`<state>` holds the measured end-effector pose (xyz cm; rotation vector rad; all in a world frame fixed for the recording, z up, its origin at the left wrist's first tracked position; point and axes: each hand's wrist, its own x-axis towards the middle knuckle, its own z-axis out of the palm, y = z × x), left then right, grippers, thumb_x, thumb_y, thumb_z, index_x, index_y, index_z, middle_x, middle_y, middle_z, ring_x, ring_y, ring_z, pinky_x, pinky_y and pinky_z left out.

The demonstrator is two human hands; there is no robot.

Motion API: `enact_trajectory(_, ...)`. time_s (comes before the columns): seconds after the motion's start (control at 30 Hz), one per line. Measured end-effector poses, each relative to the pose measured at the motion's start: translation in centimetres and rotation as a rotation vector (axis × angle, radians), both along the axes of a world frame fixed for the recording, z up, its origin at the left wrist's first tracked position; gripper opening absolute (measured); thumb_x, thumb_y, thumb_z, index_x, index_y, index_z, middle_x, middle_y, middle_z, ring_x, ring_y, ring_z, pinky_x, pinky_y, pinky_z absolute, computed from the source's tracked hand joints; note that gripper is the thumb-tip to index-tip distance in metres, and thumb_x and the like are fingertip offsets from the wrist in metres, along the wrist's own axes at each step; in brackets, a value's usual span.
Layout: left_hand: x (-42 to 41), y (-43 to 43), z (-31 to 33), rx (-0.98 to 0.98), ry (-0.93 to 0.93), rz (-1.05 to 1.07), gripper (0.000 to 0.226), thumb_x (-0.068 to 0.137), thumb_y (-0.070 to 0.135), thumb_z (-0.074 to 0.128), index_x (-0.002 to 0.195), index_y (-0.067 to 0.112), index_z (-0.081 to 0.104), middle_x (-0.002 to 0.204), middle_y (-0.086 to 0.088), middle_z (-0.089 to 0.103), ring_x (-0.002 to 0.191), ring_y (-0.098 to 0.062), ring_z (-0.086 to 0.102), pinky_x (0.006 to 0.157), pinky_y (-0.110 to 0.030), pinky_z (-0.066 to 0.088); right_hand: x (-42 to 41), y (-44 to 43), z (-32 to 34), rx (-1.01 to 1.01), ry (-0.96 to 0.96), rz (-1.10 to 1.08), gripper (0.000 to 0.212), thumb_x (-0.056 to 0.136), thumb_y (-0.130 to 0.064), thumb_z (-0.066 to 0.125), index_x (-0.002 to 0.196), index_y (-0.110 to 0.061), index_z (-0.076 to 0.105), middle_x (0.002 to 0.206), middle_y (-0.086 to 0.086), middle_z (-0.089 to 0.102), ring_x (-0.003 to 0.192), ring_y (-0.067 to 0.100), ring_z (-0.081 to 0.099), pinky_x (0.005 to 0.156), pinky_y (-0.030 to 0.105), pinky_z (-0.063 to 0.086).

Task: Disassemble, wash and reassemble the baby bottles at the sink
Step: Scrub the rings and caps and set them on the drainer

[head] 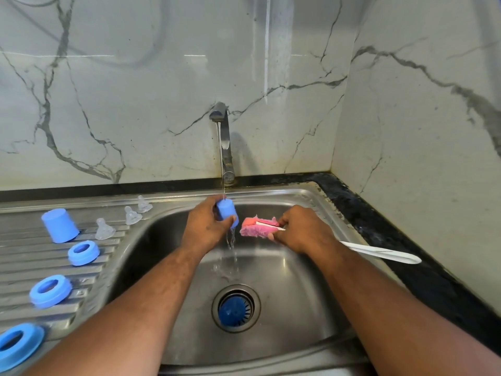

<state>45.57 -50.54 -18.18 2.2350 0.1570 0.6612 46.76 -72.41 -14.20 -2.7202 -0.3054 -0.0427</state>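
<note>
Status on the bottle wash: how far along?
Done: disassembly, it seems; three blue rings, three clear teats and a blue cap lie apart on the drainboard. In hand: left hand holds a second cap under the running tap; right hand grips the pink sponge brush. Left: reassembly; no bottle bodies in view, and whether the drainboard parts are washed cannot be told.

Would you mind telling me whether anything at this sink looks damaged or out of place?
Only the pink sponge head of the bottle brush in the right hand stands out: its edges look ragged, perhaps torn. The collar rings, teats and cap stand orderly on the drainboard.
</note>
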Motion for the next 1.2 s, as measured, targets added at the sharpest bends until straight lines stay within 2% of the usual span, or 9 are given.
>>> enact_trajectory(0.1, -0.1, 0.1, 0.3, -0.031, -0.071, -0.021, 0.057, 0.085, 0.024, 0.08, 0.133, 0.028, 0.051, 0.112, 0.008, 0.06, 0.09, -0.002, 0.061, 0.069, -0.007, 0.043, -0.6, 0.7, 0.8, 0.003, -0.049, 0.013, 0.033, 0.087, -0.046, 0.075, 0.112, -0.025, 0.074, 0.092, 0.0, 0.072, 0.081, 0.016, 0.064, 0.071, 0.031, 0.052)
enact_trajectory(0.23, -1.0, 1.5, -1.4, 0.06, 0.333, 0.073, 0.049, 0.08, 0.026, 0.085, 0.122, 0.021, 0.063, 0.116, -0.004, 0.066, 0.095, -0.014, 0.061, 0.08, -0.028, 0.052, -2.0, 1.6, 1.1, -0.084, -0.124, 0.051, 0.032, 0.087, -0.044, 0.075, 0.112, -0.024, 0.073, 0.087, 0.0, 0.067, 0.076, 0.019, 0.062, 0.063, 0.03, 0.045)
enact_trajectory(0.27, -1.3, 1.9, -1.6, 0.048, 0.342, 0.096, 0.048, 0.078, 0.025, 0.086, 0.12, 0.02, 0.065, 0.115, -0.004, 0.067, 0.096, -0.015, 0.061, 0.083, -0.028, 0.052, -2.4, 1.6, 1.0, -0.12, -0.121, 0.058, 0.031, 0.087, -0.043, 0.075, 0.111, -0.023, 0.072, 0.085, -0.001, 0.064, 0.075, 0.02, 0.06, 0.063, 0.029, 0.043)
enact_trajectory(0.43, -3.3, 3.1, 1.7, -0.217, -0.013, 0.191, 0.039, 0.077, 0.015, 0.086, 0.113, 0.016, 0.07, 0.101, -0.001, 0.068, 0.093, -0.021, 0.066, 0.076, -0.024, 0.046, -4.0, 2.0, 1.9, -0.068, -0.145, 0.14, 0.031, 0.088, -0.053, 0.068, 0.107, -0.028, 0.074, 0.084, -0.004, 0.064, 0.077, 0.019, 0.061, 0.065, 0.028, 0.042)
enact_trajectory(0.6, -6.9, 6.3, 4.5, -0.038, -0.073, 0.233, 0.049, 0.074, 0.013, 0.085, 0.121, 0.015, 0.069, 0.111, -0.005, 0.068, 0.098, -0.027, 0.066, 0.09, -0.034, 0.053, -6.0, 3.3, 2.6, 0.067, -0.15, 0.251, 0.032, 0.088, -0.055, 0.068, 0.109, -0.032, 0.075, 0.084, -0.01, 0.067, 0.078, 0.012, 0.063, 0.063, 0.028, 0.043)
enact_trajectory(0.7, -9.6, 10.0, 6.3, -0.039, -0.122, 0.388, 0.049, 0.075, 0.01, 0.081, 0.122, 0.012, 0.066, 0.114, -0.011, 0.068, 0.104, -0.028, 0.064, 0.09, -0.03, 0.048, -6.9, 3.6, 3.0, 0.109, -0.147, 0.275, 0.032, 0.089, -0.055, 0.069, 0.111, -0.033, 0.074, 0.086, -0.011, 0.069, 0.075, 0.007, 0.061, 0.061, 0.028, 0.042)
enact_trajectory(0.8, -12.8, 14.1, 7.5, -0.088, -0.109, 0.546, 0.048, 0.077, 0.005, 0.078, 0.123, 0.009, 0.064, 0.118, -0.013, 0.067, 0.108, -0.029, 0.063, 0.084, -0.024, 0.042, -7.4, 3.6, 3.4, 0.117, -0.154, 0.283, 0.034, 0.089, -0.056, 0.069, 0.113, -0.032, 0.074, 0.086, -0.01, 0.068, 0.074, 0.006, 0.06, 0.059, 0.027, 0.04)
enact_trajectory(0.93, -16.4, 18.0, 7.2, -0.056, -0.021, 0.661, 0.044, 0.082, 0.002, 0.069, 0.124, 0.006, 0.063, 0.121, -0.016, 0.067, 0.114, -0.033, 0.063, 0.089, -0.028, 0.044, -7.5, 3.2, 3.6, 0.118, -0.147, 0.29, 0.033, 0.09, -0.052, 0.07, 0.114, -0.029, 0.075, 0.08, -0.01, 0.065, 0.071, 0.005, 0.058, 0.054, 0.026, 0.035)
enact_trajectory(1.2, -18.0, 19.6, 5.3, -0.011, 0.144, 0.698, 0.05, 0.082, 0.004, 0.074, 0.13, 0.006, 0.059, 0.128, -0.016, 0.064, 0.12, -0.033, 0.059, 0.093, -0.03, 0.043, -7.1, 3.2, 3.2, 0.105, -0.122, 0.307, 0.031, 0.09, -0.049, 0.072, 0.113, -0.028, 0.076, 0.071, -0.016, 0.058, 0.07, 0.001, 0.055, 0.054, 0.025, 0.033)
